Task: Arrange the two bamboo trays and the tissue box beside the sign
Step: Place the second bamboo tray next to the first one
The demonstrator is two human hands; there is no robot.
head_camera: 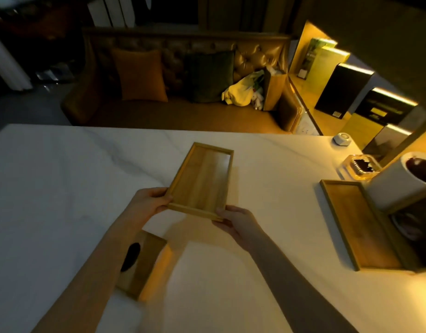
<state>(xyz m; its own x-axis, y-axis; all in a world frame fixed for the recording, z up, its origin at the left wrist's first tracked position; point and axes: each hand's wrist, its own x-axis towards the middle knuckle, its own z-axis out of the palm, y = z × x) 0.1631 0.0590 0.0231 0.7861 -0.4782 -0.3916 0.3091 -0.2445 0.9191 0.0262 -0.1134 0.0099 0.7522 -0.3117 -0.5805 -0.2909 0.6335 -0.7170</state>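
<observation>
A shallow bamboo tray is held over the middle of the white marble table. My left hand grips its near left corner and my right hand grips its near right corner. A second bamboo tray lies at the table's right side, partly under other items. The wooden tissue box, with a dark oval slot on top, sits near the front, partly hidden by my left forearm. I cannot make out a sign.
At the right edge stand a white cylindrical container, a glass dish with dark contents and a small white device. A brown sofa with cushions stands beyond the table. Lit shelves run along the right.
</observation>
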